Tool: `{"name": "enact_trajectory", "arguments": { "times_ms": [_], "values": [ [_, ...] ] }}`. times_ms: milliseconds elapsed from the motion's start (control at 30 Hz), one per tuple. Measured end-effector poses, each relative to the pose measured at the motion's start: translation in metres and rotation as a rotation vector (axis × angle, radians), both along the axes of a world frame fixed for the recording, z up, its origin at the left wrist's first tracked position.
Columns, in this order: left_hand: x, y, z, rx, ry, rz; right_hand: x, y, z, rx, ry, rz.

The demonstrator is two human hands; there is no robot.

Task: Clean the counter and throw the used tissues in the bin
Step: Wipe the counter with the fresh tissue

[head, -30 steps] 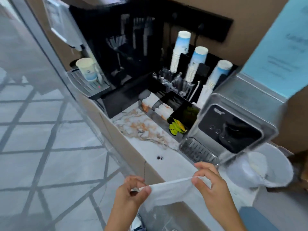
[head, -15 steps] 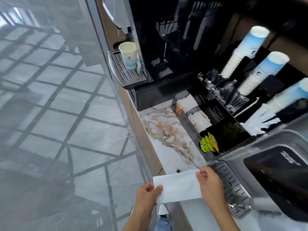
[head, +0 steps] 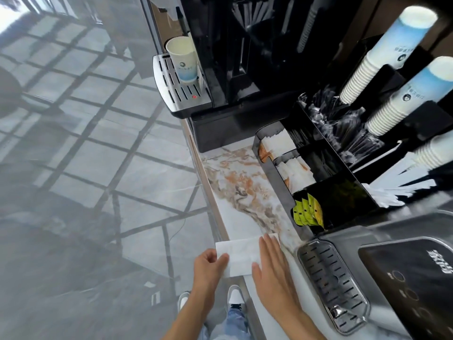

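Observation:
A white folded tissue (head: 241,252) lies flat on the marble counter (head: 242,192) near its front edge. My right hand (head: 269,258) rests flat on the tissue's right half, fingers stretched out. My left hand (head: 208,266) pinches the tissue's left end between thumb and fingers, just past the counter edge. The dark specks seen earlier on the counter are hidden under the tissue. No bin is in view.
A black coffee machine (head: 240,57) with a paper cup (head: 183,60) on its drip tray stands at the far end. A black organiser (head: 318,182) with sachets, stirrers and cup stacks (head: 382,60) lines the right. A water dispenser's drip tray (head: 333,285) sits beside my right hand.
The tissue came down from the air onto the counter over the dark specks. My right hand went from pinching it to pressing flat on it. The view moved closer to the counter.

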State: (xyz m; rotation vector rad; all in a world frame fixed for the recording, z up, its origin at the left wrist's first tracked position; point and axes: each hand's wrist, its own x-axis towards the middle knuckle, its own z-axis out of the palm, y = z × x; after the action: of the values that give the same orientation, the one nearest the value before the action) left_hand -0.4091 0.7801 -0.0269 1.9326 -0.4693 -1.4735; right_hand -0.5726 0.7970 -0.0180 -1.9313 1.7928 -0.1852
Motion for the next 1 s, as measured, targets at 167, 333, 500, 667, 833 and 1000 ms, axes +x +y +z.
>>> {"name": "enact_trajectory", "arguments": {
  "times_ms": [167, 333, 500, 667, 833, 1000],
  "values": [
    [-0.002, -0.001, -0.001, -0.045, 0.000, -0.003, 0.013, 0.003, -0.012, -0.013, 0.096, 0.048],
    [-0.001, 0.000, -0.002, -0.085, -0.019, -0.006, 0.023, 0.002, -0.021, 0.038, 0.201, 0.011],
    [-0.003, -0.001, -0.005, -0.094, -0.033, 0.026, 0.030, 0.002, -0.024, 0.041, 0.251, 0.012],
    [-0.004, -0.004, -0.006, -0.080, -0.037, 0.067, 0.034, -0.003, -0.025, 0.028, 0.266, 0.013],
    [0.000, -0.012, -0.012, -0.060, -0.023, 0.131, 0.042, -0.014, -0.028, 0.010, 0.265, 0.008],
    [0.006, -0.022, -0.008, -0.052, -0.083, 0.228, 0.045, -0.024, -0.033, -0.022, 0.259, 0.036]
  ]
}}
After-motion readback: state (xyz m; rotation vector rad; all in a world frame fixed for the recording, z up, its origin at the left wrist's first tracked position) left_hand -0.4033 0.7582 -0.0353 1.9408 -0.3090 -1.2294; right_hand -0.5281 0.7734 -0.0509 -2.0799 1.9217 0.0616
